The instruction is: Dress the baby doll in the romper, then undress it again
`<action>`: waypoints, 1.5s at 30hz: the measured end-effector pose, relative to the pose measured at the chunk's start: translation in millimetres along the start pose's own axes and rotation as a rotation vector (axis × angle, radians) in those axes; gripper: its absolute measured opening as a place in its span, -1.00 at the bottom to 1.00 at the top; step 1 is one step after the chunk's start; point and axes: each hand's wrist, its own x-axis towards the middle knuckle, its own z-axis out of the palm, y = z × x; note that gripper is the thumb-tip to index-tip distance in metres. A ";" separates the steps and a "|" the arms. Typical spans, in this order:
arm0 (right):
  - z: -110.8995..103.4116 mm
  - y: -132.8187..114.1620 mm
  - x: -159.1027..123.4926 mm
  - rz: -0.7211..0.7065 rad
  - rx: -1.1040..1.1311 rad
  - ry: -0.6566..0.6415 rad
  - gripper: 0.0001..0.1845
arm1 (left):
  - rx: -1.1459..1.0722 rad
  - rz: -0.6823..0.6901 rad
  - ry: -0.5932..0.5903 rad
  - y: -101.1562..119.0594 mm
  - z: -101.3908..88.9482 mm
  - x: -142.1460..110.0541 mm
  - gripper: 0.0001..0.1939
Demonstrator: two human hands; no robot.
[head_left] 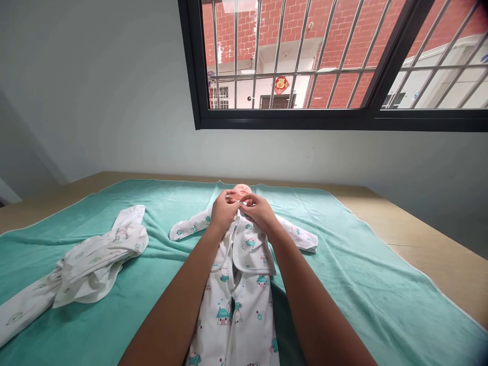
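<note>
A baby doll (242, 189) lies on its back on a green blanket (160, 284), its head toward the wall. It wears a white printed baby outfit (249, 244) with long sleeves spread to both sides and an open front seam down the middle. At the neckline, just below the doll's chin, my left hand (224, 209) pinches the collar from the left side. Opposite it, my right hand (259, 211) has its fingers closed on the collar too. The two hands nearly meet, and they cover the exact spot gripped. My forearms pass over the outfit's sides.
Another white printed baby garment (102, 259) lies crumpled on the blanket at the left. Under the blanket is a wooden surface (412, 234), whose far edge meets a grey wall (114, 101). A dark-framed window (282, 119) with metal bars sits above.
</note>
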 end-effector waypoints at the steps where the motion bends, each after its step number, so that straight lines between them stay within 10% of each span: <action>1: -0.4 0.6 0.2 0.001 0.002 0.002 -0.81 | -0.018 -0.007 -0.004 0.3 -0.3 -0.2 -0.61; 28: 1.0 0.0 -2.1 -0.098 -0.011 -0.024 -0.68 | -0.201 -0.115 -0.066 7.5 -5.1 -1.9 -0.58; 45: 5.5 3.1 5.7 0.218 0.167 0.072 -0.74 | -0.033 -0.073 -0.153 9.9 -3.6 -3.7 -0.69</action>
